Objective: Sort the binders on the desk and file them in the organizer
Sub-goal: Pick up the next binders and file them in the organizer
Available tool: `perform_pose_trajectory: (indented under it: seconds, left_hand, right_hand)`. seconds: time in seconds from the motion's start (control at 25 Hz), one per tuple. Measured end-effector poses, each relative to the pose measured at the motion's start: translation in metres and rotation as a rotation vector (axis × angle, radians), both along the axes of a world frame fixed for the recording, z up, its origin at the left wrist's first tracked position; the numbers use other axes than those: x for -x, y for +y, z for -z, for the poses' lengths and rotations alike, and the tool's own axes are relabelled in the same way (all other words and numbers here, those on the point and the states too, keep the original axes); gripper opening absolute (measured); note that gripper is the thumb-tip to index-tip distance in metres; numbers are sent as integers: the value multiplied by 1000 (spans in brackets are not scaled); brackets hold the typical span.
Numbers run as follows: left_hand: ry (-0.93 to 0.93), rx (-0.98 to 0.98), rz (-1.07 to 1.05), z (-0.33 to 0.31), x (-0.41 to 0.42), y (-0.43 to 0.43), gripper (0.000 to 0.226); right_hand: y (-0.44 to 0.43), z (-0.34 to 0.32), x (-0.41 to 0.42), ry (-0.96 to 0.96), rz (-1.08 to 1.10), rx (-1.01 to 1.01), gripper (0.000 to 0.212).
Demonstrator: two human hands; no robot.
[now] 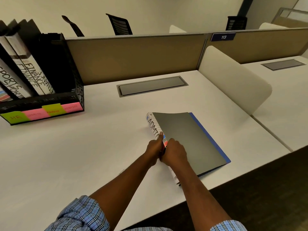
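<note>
Left hand (154,148) clamped on the spine, thumb laid up along the handwritten ADMIN label. Right hand (175,151) touching it, fingers curled over the cover's spine edge. Both grip the ADMIN binder (188,139), flat on the smooth white desk (83,155) near its front edge. Cover matte grey, far edge bowed up slightly; blue strip along the right side. Well off left: black perforated organizer (78,90), filed binders (33,75) marked FINANCE and SPORTS, pink and green sticky notes (53,110) along its front.

White desk (83,155) bears grey binder (188,140) and black organizer (78,90)
</note>
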State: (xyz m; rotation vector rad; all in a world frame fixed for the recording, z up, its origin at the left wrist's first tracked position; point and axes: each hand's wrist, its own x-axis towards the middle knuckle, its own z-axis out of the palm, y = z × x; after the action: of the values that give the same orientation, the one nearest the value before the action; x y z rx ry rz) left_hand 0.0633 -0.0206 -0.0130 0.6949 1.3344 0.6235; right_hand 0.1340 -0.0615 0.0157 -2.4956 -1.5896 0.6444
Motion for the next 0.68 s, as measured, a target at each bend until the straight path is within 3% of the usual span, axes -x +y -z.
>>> perform_pose_trajectory:
  seconds: [0.2,0.36,0.52,0.68]
  left_hand:
    - [-111,-25,-160,-1,14,5,60]
    - [-354,46,-271,-8,35,8,55]
    - [-319,-56,-292,-21,63,8,47]
    - [-333,-183,-365,-41,101,3,24]
  right_hand:
    - [-3,-9,15,-11,-46,29,68]
    - [-11,-17,34,-88,-114,-49,62]
    - [-14,-27,57,-78,-168,-152,59]
    - [-14,-36,84,-20,-254,-224,79]
